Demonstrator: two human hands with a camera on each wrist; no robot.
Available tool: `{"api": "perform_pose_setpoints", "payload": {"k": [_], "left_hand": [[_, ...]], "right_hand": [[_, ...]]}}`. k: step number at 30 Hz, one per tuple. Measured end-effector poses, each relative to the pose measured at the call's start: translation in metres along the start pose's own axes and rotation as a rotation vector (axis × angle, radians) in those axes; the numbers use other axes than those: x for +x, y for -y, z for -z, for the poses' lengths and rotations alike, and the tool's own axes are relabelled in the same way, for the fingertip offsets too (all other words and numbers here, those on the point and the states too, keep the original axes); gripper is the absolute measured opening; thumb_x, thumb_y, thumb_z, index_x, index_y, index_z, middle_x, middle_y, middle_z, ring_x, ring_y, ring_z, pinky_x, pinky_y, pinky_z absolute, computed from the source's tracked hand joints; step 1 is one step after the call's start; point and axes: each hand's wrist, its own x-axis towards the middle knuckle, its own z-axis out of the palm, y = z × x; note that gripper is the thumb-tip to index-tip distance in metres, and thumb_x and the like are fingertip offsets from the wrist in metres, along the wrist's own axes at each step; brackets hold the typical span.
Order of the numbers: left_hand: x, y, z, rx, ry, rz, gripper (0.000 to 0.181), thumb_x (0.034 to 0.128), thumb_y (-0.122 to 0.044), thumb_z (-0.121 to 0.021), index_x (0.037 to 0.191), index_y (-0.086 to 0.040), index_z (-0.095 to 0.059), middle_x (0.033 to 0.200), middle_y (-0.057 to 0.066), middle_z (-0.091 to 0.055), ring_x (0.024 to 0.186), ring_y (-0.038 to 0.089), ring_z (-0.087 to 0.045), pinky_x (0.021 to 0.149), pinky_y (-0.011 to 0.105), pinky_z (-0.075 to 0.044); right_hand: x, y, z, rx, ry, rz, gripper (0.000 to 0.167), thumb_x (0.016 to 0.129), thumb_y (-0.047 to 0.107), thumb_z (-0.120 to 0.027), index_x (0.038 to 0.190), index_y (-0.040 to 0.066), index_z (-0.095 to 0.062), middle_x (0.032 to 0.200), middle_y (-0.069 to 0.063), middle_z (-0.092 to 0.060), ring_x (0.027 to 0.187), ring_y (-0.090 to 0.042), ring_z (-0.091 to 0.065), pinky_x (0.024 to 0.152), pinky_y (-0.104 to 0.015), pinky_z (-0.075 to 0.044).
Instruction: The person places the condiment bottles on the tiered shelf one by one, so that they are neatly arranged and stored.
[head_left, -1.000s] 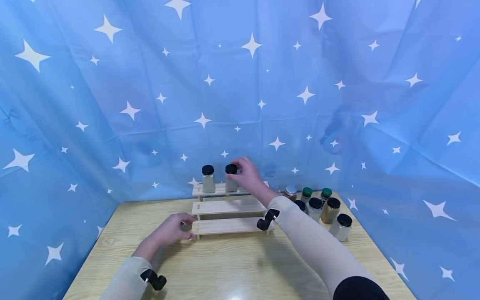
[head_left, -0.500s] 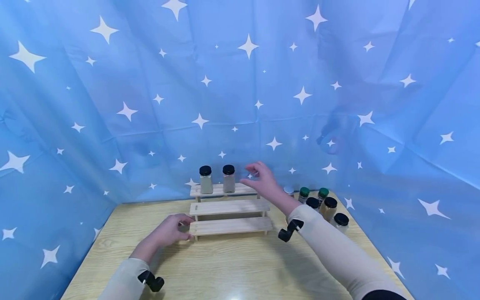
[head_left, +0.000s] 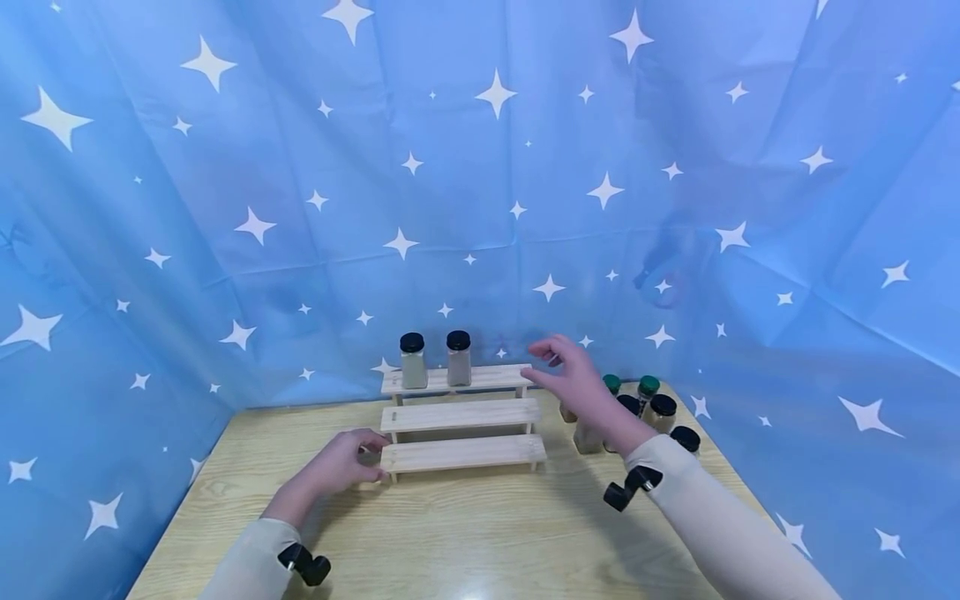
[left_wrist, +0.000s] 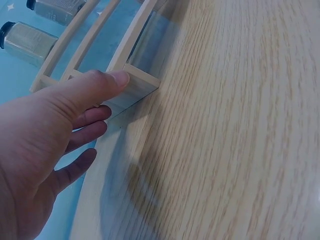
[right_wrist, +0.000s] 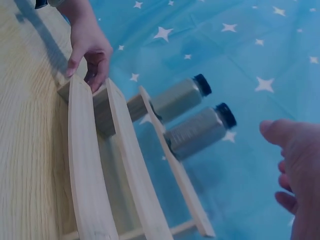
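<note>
A three-tier wooden spice rack point(head_left: 463, 454) stands on the table. Two black-lidded spice jars, one pale green point(head_left: 413, 362) and one greyish point(head_left: 459, 359), stand upright on its top tier, left and centre. My left hand point(head_left: 347, 461) grips the left end of the lowest tier; in the left wrist view the thumb lies on the end piece point(left_wrist: 142, 76), fingers behind it. My right hand point(head_left: 576, 383) is in the air just right of the top tier, fingers loosely bent, holding nothing. In the right wrist view that hand point(right_wrist: 305, 170) is apart from both jars.
Several more spice jars stand at the table's right rear, including a green-lidded one point(head_left: 648, 386) and a black-lidded one point(head_left: 663, 410); my right forearm partly hides them. A blue star-patterned curtain point(head_left: 480, 208) hangs close behind the rack.
My right hand has let go of the greyish jar on the top tier and moved right, towards the other jars. My left hand keeps its place at the rack.
</note>
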Motion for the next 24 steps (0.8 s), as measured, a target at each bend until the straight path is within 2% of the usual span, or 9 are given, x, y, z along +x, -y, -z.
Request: {"api": "perform_pose_setpoints", "payload": {"k": [6, 13, 16, 20, 24], "left_hand": [[0.000, 0.000, -0.001, 0.007, -0.005, 0.013, 0.056, 0.0843, -0.025, -0.099, 0.134, -0.010, -0.077, 0.130, 0.007, -0.075, 0.119, 0.031, -0.070, 0.107, 0.059, -0.057], [0.000, -0.002, -0.002, 0.014, -0.001, -0.007, 0.056, 0.0841, -0.026, -0.099, 0.133, -0.007, -0.077, 0.127, 0.007, -0.075, 0.117, 0.032, -0.071, 0.105, 0.059, -0.058], [0.000, -0.002, -0.003, 0.013, 0.001, -0.002, 0.056, 0.0838, -0.026, -0.099, 0.132, -0.008, -0.077, 0.126, 0.006, -0.075, 0.117, 0.031, -0.071, 0.105, 0.060, -0.058], [0.001, 0.000, -0.003, 0.007, 0.003, 0.012, 0.056, 0.0839, -0.027, -0.099, 0.133, -0.011, -0.077, 0.127, 0.004, -0.075, 0.117, 0.029, -0.070, 0.106, 0.059, -0.058], [0.001, 0.002, -0.002, 0.009, 0.005, 0.000, 0.056, 0.0853, -0.028, -0.098, 0.134, -0.012, -0.077, 0.130, 0.005, -0.075, 0.118, 0.028, -0.070, 0.106, 0.057, -0.059]], "right_hand": [[-0.014, -0.011, 0.018, -0.071, -0.021, 0.041, 0.038, 0.100, 0.024, -0.087, 0.133, 0.012, -0.073, 0.126, -0.005, -0.069, 0.113, -0.027, -0.065, 0.097, -0.053, -0.058], [-0.039, -0.029, 0.041, -0.108, -0.013, -0.049, 0.035, 0.103, 0.033, -0.083, 0.132, 0.016, -0.072, 0.129, -0.004, -0.067, 0.116, -0.032, -0.065, 0.095, -0.052, -0.059], [-0.051, -0.036, 0.051, -0.128, -0.030, -0.071, 0.032, 0.104, 0.031, -0.082, 0.130, 0.016, -0.073, 0.129, -0.005, -0.067, 0.117, -0.035, -0.065, 0.092, -0.051, -0.059], [-0.063, -0.044, 0.065, -0.154, -0.066, -0.087, 0.029, 0.104, 0.027, -0.082, 0.128, 0.013, -0.074, 0.126, -0.006, -0.068, 0.112, -0.033, -0.067, 0.089, -0.044, -0.059], [-0.074, -0.054, 0.078, -0.172, -0.089, -0.093, 0.026, 0.103, 0.023, -0.083, 0.122, 0.008, -0.076, 0.120, -0.009, -0.069, 0.103, -0.026, -0.067, 0.082, -0.032, -0.059]]}}
